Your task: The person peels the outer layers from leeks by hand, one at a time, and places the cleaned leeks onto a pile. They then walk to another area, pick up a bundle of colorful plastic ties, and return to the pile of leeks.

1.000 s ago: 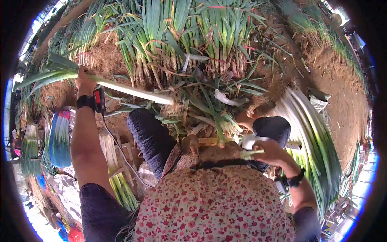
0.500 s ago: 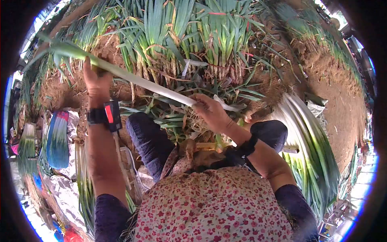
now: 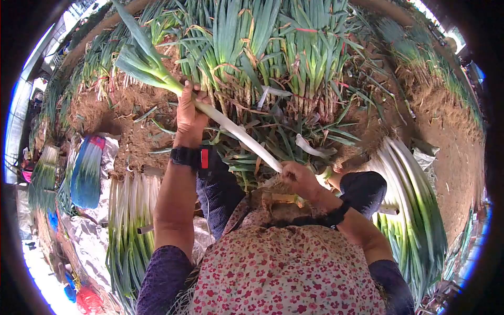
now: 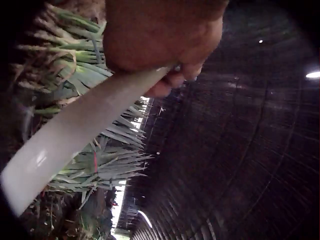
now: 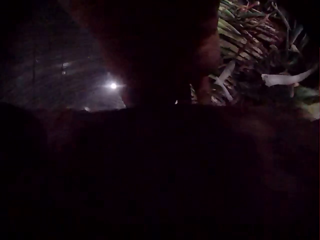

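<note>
A long green onion (image 3: 239, 134) with a white shaft and green leaves slants across in front of me in the head view. My left hand (image 3: 191, 113) grips it just below the leaves. Down at the white root end, my right hand (image 3: 300, 181) has its fingers curled round the tip and hides it. The left wrist view shows the pale shaft (image 4: 75, 122) running out from under the curled fingers. My right wrist view is mostly dark, and the grip is hidden there.
Untrimmed green onions (image 3: 247, 47) stand in bundles at the back. Cleaned ones lie in a pile at right (image 3: 409, 194) and another pile at left (image 3: 131, 226). A blue-wrapped bundle (image 3: 88, 173) lies farther left. Loose leaves and a white peel strip (image 3: 312, 147) litter the ground ahead.
My right hand has moved from near my lap, where it held a peeled scrap, to the onion's root end. The left hand has moved right, bringing the onion in closer and tilting it more steeply.
</note>
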`<state>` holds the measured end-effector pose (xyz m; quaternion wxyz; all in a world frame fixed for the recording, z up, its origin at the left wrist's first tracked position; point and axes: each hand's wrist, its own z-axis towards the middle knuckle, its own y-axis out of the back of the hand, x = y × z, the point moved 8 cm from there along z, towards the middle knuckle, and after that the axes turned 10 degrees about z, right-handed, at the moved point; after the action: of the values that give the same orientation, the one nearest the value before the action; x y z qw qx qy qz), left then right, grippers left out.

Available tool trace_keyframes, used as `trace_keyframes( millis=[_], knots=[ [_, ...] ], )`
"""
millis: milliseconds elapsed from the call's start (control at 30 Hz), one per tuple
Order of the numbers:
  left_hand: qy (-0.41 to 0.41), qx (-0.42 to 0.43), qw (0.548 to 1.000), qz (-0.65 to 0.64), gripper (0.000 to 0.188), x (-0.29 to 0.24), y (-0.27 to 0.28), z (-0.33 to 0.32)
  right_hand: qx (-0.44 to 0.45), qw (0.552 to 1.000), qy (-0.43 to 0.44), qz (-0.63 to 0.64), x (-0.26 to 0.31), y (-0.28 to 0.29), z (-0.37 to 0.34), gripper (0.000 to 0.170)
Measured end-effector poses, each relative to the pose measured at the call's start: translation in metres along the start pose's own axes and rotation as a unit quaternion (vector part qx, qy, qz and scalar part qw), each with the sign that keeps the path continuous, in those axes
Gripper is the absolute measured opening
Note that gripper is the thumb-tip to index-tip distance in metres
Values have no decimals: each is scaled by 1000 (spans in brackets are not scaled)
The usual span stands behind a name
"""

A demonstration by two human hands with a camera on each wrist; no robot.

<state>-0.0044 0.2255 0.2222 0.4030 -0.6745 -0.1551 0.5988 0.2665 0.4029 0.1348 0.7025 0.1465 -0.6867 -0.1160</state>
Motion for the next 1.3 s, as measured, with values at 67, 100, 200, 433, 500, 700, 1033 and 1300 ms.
trace_keyframes(
  millis=[67, 100, 200, 433, 500, 700, 1033, 1300],
  knots=[
    [3, -4, 1000, 21, 21, -2, 1, -1, 40, 998, -25, -37, 0, -2, -16, 25],
    [4, -5, 999, 32, 22, -6, -2, -1, 99, 988, -89, -84, -20, -6, -29, 24],
    [-7, -6, 997, 82, 23, -23, -4, 5, 231, 929, -240, -161, -90, 2, -87, 28],
    [-42, -57, 983, 169, 19, -41, -2, 21, 234, 929, -269, -103, -70, 30, -124, 38],
    [-41, -61, 982, 171, 21, -39, 1, 26, 144, 937, -268, -170, -57, 70, -113, 34],
    [-24, -143, 969, 201, 31, -7, -30, 10, -115, 895, -184, -389, -16, 174, -138, 34],
    [30, -11, 916, 400, 47, 100, -44, 70, -129, 902, -149, -383, -45, 183, -111, 25],
    [145, 130, 837, 512, 43, 262, -126, 151, -73, 910, -285, -292, -85, 222, -73, 32]
  ],
)
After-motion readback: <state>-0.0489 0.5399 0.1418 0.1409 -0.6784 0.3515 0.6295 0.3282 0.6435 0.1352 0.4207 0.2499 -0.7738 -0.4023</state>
